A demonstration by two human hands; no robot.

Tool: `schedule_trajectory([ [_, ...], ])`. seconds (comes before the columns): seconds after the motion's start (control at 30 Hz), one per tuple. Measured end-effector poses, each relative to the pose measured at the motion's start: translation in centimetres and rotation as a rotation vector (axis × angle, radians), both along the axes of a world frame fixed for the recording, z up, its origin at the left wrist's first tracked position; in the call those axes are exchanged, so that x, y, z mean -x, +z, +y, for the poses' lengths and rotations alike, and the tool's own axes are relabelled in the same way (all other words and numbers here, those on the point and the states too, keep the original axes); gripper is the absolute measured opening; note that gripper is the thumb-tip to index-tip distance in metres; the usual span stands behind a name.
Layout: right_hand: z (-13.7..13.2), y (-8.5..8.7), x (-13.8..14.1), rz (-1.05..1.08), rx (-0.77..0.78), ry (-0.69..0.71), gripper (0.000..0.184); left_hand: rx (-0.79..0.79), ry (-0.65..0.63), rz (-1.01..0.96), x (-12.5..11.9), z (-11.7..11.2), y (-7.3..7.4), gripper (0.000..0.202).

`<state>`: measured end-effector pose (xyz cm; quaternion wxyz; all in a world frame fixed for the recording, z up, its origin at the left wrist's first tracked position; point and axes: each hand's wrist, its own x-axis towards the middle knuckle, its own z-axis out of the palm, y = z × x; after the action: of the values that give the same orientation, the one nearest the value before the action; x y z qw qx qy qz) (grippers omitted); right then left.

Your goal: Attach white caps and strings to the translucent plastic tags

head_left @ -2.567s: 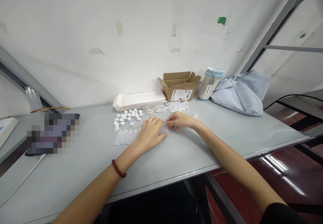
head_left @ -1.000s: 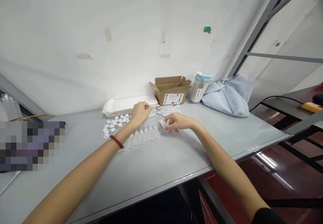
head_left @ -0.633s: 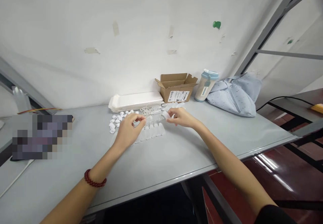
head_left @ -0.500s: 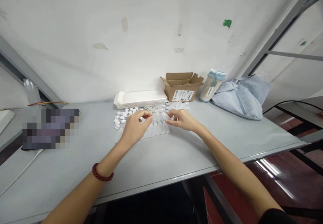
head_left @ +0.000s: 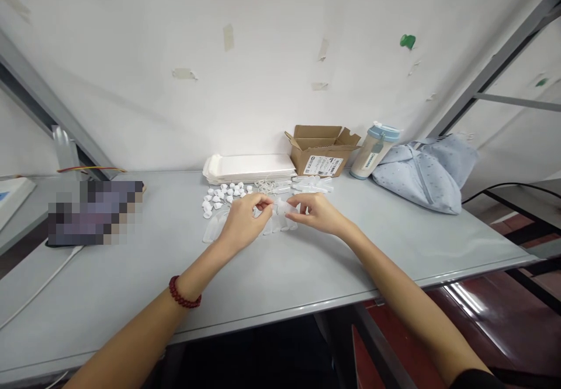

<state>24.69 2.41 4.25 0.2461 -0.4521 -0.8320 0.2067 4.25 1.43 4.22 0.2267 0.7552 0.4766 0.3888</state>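
My right hand [head_left: 316, 211] pinches a small translucent plastic piece [head_left: 284, 208] between thumb and fingertips, just above the table. Close to its left side, my left hand [head_left: 248, 216] has thumb and forefinger pressed together; something thin may be between them, too small to name. Under and between the hands lies a row of similar translucent pieces [head_left: 275, 225], partly hidden by my left hand. Small white caps [head_left: 218, 198] are heaped left of that row. Behind the hands are a tangle of thin white bits [head_left: 264, 186] and more clear plastic pieces [head_left: 313, 184].
Along the wall stand a stack of flat white packets [head_left: 254, 167], an open cardboard box [head_left: 324, 152], a tumbler [head_left: 374, 150] and a light blue cloth bag [head_left: 421, 173]. A blurred-out dark device [head_left: 96, 214] with a white cable rests at left on the grey table [head_left: 307, 278].
My two hands have come slightly closer together, and the translucent piece in my right hand now reaches my left fingertips. The whole view has shifted a little.
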Motion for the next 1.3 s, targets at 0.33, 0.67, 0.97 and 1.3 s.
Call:
schedule_trajectory([
  [0.33,-0.2,-0.1,0.0,-0.004,-0.054,0.006,0.022,0.003,-0.005,0.005,-0.2,-0.1,-0.1,0.014],
  [0.67,-0.9,-0.1,0.6,0.012,-0.219,0.010,0.022,0.071,-0.084,-0.148,0.0,0.1,0.1,0.019],
  [0.97,-1.3,-1.1,1.1,-0.048,-0.422,0.019,0.026,0.193,-0.087,-0.289,-0.2,0.0,0.4,0.022],
  [1.3,-1.7,-1.4,2.1,0.217,-0.305,0.033,0.036,0.266,-0.221,-0.370,-0.3,-0.1,0.8,0.021],
])
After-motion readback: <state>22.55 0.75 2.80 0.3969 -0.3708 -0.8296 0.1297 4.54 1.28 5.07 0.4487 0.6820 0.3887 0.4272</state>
